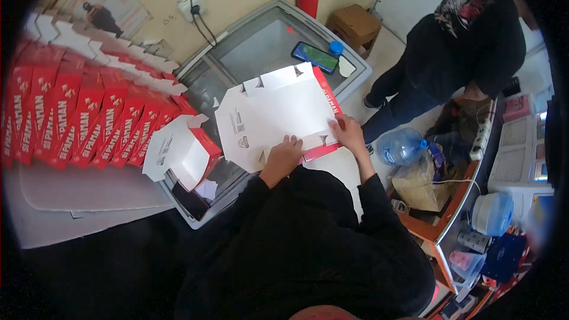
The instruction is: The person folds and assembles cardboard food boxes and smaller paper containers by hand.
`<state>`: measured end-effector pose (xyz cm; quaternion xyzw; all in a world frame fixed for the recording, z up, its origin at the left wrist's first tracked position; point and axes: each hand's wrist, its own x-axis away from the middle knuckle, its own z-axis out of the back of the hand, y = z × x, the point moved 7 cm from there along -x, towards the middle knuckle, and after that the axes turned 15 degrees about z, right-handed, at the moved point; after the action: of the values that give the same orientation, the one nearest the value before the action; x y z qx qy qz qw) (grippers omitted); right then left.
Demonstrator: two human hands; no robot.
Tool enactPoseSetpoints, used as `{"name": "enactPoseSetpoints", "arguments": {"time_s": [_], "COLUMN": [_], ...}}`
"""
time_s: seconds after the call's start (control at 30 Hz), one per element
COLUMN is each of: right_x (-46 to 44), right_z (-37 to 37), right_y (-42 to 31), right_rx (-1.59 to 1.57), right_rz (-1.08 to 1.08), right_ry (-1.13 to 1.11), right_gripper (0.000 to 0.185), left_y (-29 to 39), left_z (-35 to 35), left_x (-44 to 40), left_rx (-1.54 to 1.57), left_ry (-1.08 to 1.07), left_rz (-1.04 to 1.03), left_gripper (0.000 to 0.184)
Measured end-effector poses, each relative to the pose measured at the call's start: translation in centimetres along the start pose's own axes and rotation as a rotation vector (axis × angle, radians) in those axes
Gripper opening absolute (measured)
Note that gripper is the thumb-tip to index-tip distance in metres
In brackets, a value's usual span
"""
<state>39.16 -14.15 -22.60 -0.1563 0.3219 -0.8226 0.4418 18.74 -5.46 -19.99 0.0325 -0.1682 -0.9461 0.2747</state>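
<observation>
A partly folded cardboard food box, white inside with red outer sides, lies across the glass-topped chest in front of me. My left hand is closed at its near edge, fingertips resting on the white inner face. At the right corner, my right hand grips the red side panel, its thumb and fingers bent around the edge. To the left stands a folded box, open at the top, with a white flap spread out. Parts of my fingers beneath the cardboard are hidden.
Several red folded boxes stand in a row at left. A phone and blue cap lie on the chest; a dark phone sits nearer. Another person stands at right, near a water jug.
</observation>
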Motion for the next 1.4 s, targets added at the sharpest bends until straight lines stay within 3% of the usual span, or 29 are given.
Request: {"name": "enactPoseSetpoints", "arguments": {"time_s": [0.13, 0.23, 0.33, 0.47, 0.57, 0.63, 0.7, 0.8, 0.9, 1.0, 1.2, 1.4], "right_x": [-1.3, -2.5, -2.2, 0.4, 2.1, 1.5, 1.5, 1.3, 3.4, 7.1, 10.9, 6.2], "right_z": [-0.3, -1.8, -2.4, -1.2, 0.1, -1.2, -1.9, -2.2, -1.2, -0.4, -2.5, -3.6], "right_y": [-0.3, 1.4, 2.4, 4.2, 5.5, 7.7, 7.6, 7.8, 5.0, 2.6, 4.6, 6.3], "right_rx": [0.129, 0.060, -0.237, -0.216, -0.060, -0.248, -0.628, -0.592, -0.502, -0.593, -0.700, -0.618], "right_rz": [-0.188, -0.108, -0.108, -0.192, -0.124, -0.096, -0.155, -0.108, 0.015, -0.083, -0.146, -0.225], "right_ry": [-0.051, -0.221, -0.222, 0.008, 0.149, 0.130, 0.041, 0.035, 0.187, 0.258, 0.446, 0.351], "right_gripper": [0.052, 0.054, 0.052, 0.045, 0.046, 0.042, 0.035, 0.035, 0.031, 0.032, 0.030, 0.036], "left_y": [0.5, 0.2, 0.3, 1.0, 2.2, 2.3, 2.2, 1.9, 1.7, 1.4, 0.9, 0.3], "left_z": [0.0, -1.2, -1.0, -1.1, -1.6, -1.6, -1.1, -0.3, -0.2, -0.7, -1.2, 0.0], "left_x": [0.8, 0.6, 0.7, 0.7, 0.6, 0.8, 1.1, 1.7, 3.0, 4.4, 4.0, 1.2], "left_rx": [-0.100, -0.193, -0.132, -0.081, -0.001, 0.055, 0.115, 0.186, 0.095, 0.099, 0.109, 0.082], "left_ry": [0.081, 0.043, 0.041, 0.070, 0.115, 0.150, 0.182, 0.259, 0.359, 0.434, 0.374, 0.263], "left_rz": [-0.008, 0.034, 0.039, -0.011, -0.031, -0.019, 0.008, 0.013, -0.059, -0.187, -0.335, -0.237], "left_gripper": [0.042, 0.045, 0.045, 0.042, 0.038, 0.037, 0.036, 0.035, 0.035, 0.035, 0.036, 0.037]}}
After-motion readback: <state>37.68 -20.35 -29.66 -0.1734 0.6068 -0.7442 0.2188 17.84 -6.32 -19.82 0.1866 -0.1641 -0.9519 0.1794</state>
